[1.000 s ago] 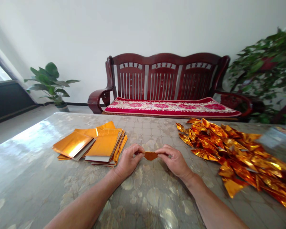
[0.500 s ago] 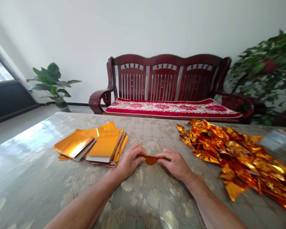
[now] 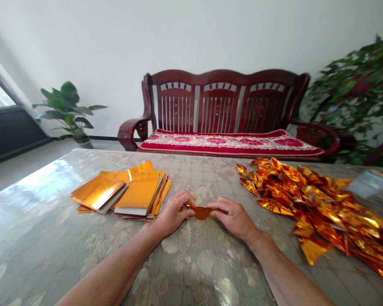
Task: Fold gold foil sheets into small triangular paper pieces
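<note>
A small folded piece of gold foil paper (image 3: 202, 213) is stretched between my two hands, its lower edge rounded. My left hand (image 3: 178, 212) pinches its left end between thumb and fingers. The right end sits in the pinch of my right hand (image 3: 231, 216). Just left of my left hand lies a loose stack of flat gold foil paper sheets (image 3: 140, 191), some showing pale undersides. On the right, past my right hand, spreads a heap of folded gold foil pieces (image 3: 309, 195), shiny and pointed.
A patterned, glossy cover lies over the table (image 3: 191, 272). Behind it stands a dark red wooden bench (image 3: 220, 104) with a red floral cushion (image 3: 230, 143). Clear plastic packaging (image 3: 372, 183) rests at the table's right. Potted plants (image 3: 70, 104) flank the bench.
Both hands keep their pinch on the foil paper and have barely moved. The whole view has shifted very slightly.
</note>
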The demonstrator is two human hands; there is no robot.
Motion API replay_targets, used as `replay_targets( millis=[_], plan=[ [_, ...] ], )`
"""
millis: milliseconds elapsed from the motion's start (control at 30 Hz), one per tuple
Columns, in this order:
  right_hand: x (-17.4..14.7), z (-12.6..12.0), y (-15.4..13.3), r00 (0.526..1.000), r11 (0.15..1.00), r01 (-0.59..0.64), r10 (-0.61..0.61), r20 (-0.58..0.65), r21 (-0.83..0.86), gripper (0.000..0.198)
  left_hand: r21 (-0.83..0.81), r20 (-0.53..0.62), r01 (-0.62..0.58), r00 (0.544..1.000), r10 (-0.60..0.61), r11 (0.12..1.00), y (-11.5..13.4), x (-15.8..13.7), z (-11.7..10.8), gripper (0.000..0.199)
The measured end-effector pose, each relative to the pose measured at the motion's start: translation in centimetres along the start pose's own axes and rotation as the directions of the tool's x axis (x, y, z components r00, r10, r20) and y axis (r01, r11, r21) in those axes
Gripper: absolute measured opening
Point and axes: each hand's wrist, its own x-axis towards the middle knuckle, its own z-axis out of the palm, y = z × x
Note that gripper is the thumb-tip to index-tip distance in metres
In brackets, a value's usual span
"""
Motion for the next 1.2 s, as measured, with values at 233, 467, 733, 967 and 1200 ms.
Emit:
replay_targets(
  millis=[233,467,733,967,1200],
  plan=[
    [0.0,0.0,0.0,0.998,0.998,0.061,-0.061,0.008,-0.024,0.017,0.02,0.037,-0.01,0.999,0.009,1.0,-0.6,0.0,-0.1,0.009],
    [-0.1,0.1,-0.1,0.993,0.986,0.112,-0.114,-0.012,-0.121,0.023,0.037,0.065,-0.019,0.998,0.016,0.999,-0.6,-0.1,-0.2,0.01],
    [-0.1,-0.6,-0.8,0.958,0.93,0.285,-0.28,0.056,-0.234,0.029,0.133,-0.009,-0.046,0.999,0.048,0.99,-0.4,-0.6,-0.1,0.009],
    [-0.1,-0.7,-1.2,0.931,0.851,0.362,-0.348,0.109,-0.38,0.035,0.189,-0.011,-0.028,0.999,0.031,0.982,-0.1,-0.7,-0.3,0.012],
    [0.0,-0.9,-1.4,0.933,0.84,0.359,-0.334,0.132,-0.406,0.03,0.195,0.017,-0.048,0.999,0.046,0.98,0.2,-0.7,-0.3,0.011]
  ],
)
